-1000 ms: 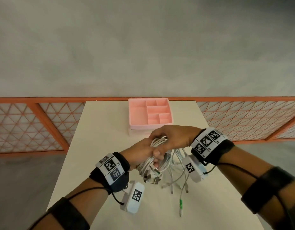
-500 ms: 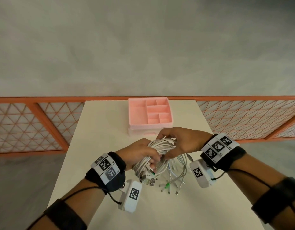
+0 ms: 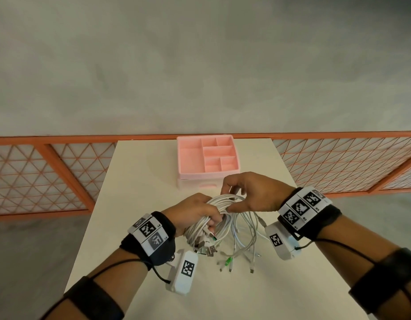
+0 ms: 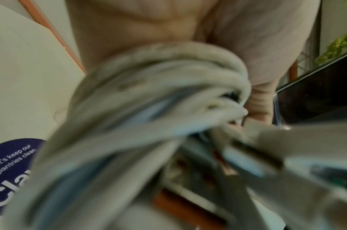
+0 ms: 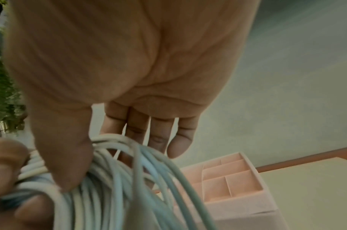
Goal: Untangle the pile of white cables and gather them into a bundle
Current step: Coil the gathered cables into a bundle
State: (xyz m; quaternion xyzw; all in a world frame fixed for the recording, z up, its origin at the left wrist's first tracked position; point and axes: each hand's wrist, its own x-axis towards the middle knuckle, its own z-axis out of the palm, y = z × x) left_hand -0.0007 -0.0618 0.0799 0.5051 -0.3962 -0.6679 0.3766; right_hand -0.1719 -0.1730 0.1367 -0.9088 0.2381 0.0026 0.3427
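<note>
A bundle of white cables is held above the table, with its loops at the top. The plug ends hang down to the tabletop, one of them green-tipped. My left hand grips the left side of the bundle in a fist, and the cables fill the left wrist view in a blur. My right hand pinches the top loops from the right. In the right wrist view its thumb presses on the strands, and its fingers lie behind them.
A pink divided organizer stands on a low base just behind the hands, at the back middle of the cream table. Orange lattice railings run along the table's far edge on both sides.
The hands have drawn apart, with the right hand shifting right and uncovering the loops. The dangling ends were drawn up and shortened, so the green-tipped plug sits nearer the bundle.
</note>
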